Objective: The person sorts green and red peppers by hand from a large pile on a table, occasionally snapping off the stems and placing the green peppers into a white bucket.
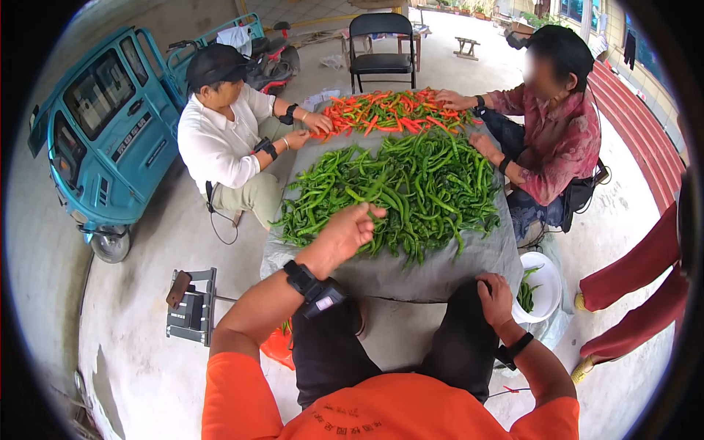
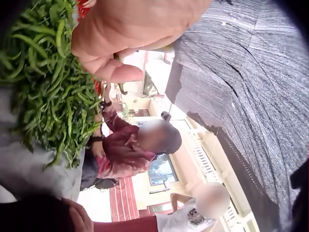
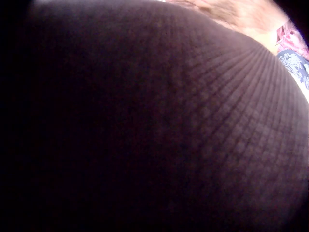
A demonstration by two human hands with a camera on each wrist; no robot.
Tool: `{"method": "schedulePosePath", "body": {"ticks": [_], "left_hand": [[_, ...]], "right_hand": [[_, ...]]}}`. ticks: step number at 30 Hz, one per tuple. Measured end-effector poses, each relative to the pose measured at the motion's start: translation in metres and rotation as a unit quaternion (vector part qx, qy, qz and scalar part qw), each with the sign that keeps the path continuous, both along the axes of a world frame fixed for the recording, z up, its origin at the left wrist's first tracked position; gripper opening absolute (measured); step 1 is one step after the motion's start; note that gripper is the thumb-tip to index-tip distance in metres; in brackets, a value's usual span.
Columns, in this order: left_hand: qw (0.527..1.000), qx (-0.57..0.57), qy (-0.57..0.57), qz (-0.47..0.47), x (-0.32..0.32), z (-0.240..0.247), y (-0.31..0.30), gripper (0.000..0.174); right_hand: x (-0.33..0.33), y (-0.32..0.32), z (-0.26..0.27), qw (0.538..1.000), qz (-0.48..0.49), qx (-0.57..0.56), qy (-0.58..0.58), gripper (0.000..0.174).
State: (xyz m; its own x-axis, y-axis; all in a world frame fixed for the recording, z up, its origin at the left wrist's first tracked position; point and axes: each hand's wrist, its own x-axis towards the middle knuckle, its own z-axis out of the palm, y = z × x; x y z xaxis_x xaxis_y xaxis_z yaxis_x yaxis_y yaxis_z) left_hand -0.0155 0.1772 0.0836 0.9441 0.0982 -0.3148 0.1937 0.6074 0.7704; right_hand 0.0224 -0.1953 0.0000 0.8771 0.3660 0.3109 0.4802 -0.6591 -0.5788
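My left hand (image 1: 343, 236) is raised over the near part of a heap of green chili peppers (image 1: 433, 191). It pinches a green chili pepper (image 1: 377, 186), which looks blurred against the heap. In the left wrist view a thin curved stem (image 2: 123, 90) sticks out by the thumb of the left hand (image 2: 140, 29), and the palm covers the rest. My right hand (image 1: 497, 299) rests on the right knee with nothing in it. Dark trouser cloth (image 3: 145, 125) fills most of the right wrist view. Red and orange peppers (image 1: 396, 111) lie beyond the green heap.
A grey cloth (image 1: 469, 265) covers the table. By my right knee stands a white bucket (image 1: 551, 282) with some green peppers inside. One person (image 1: 220, 136) sits at the left, another (image 1: 561, 139) at the right, both with hands at the peppers. A black folding chair (image 1: 381, 62) stands beyond.
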Motion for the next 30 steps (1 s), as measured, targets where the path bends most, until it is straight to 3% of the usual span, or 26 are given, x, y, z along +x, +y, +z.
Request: {"method": "schedulePosePath", "body": {"ticks": [3, 7, 10, 12, 14, 16, 18, 19, 20, 22, 23, 26, 30], "left_hand": [[0.998, 0.0, 0.054, -0.042, -0.004, -0.042, -0.03, 0.017], [0.996, -0.033, 0.087, -0.007, 0.01, -0.076, -0.046, 0.014], [0.999, -0.039, 0.029, 0.016, 0.043, -0.073, -0.036, 0.014], [0.997, -0.008, -0.046, 0.062, 0.066, -0.06, -0.022, 0.015], [0.978, -0.01, -0.016, 0.207, 0.086, -0.042, -0.016, 0.02], [0.956, 0.163, 0.053, 0.236, 0.091, -0.041, -0.016, 0.026], [0.942, 0.324, 0.022, 0.084, 0.096, -0.05, -0.02, 0.029], [0.917, 0.398, 0.007, 0.007, 0.099, -0.058, -0.021, 0.03], [0.851, 0.524, -0.027, -0.001, 0.107, -0.068, -0.024, 0.03], [0.666, 0.74, -0.096, -0.013, 0.122, -0.079, -0.037, 0.029], [0.67, 0.736, -0.078, -0.055, 0.123, -0.073, -0.044, 0.032], [0.541, 0.835, -0.071, -0.067, 0.151, -0.104, -0.049, 0.029], [0.476, 0.868, 0.001, -0.14, 0.167, -0.102, -0.049, 0.04]], "right_hand": [[-0.001, -0.001, 0.001, 1.0, -0.001, -0.002, 0.008, 0.017], [0.0, -0.004, -0.002, 1.0, 0.002, 0.002, 0.008, 0.017], [0.001, -0.003, -0.001, 1.0, 0.0, 0.004, 0.011, 0.017], [0.001, -0.003, 0.001, 1.0, -0.003, 0.0, 0.022, 0.017], [0.001, -0.003, 0.0, 1.0, -0.004, 0.003, 0.026, 0.017], [0.003, -0.002, 0.0, 1.0, -0.003, 0.007, 0.026, 0.017], [0.004, -0.001, 0.002, 1.0, 0.002, 0.007, 0.023, 0.017], [0.004, 0.0, 0.003, 1.0, 0.003, 0.005, 0.022, 0.016], [0.005, 0.001, 0.003, 1.0, 0.004, 0.003, 0.02, 0.016], [0.006, 0.003, 0.003, 1.0, 0.008, -0.001, 0.02, 0.016], [0.006, 0.005, 0.004, 1.0, 0.009, -0.002, 0.022, 0.015], [0.008, 0.006, 0.004, 0.999, 0.01, -0.001, 0.03, 0.015], [0.01, 0.005, 0.002, 1.0, 0.016, 0.017, 0.021, 0.015]]}}
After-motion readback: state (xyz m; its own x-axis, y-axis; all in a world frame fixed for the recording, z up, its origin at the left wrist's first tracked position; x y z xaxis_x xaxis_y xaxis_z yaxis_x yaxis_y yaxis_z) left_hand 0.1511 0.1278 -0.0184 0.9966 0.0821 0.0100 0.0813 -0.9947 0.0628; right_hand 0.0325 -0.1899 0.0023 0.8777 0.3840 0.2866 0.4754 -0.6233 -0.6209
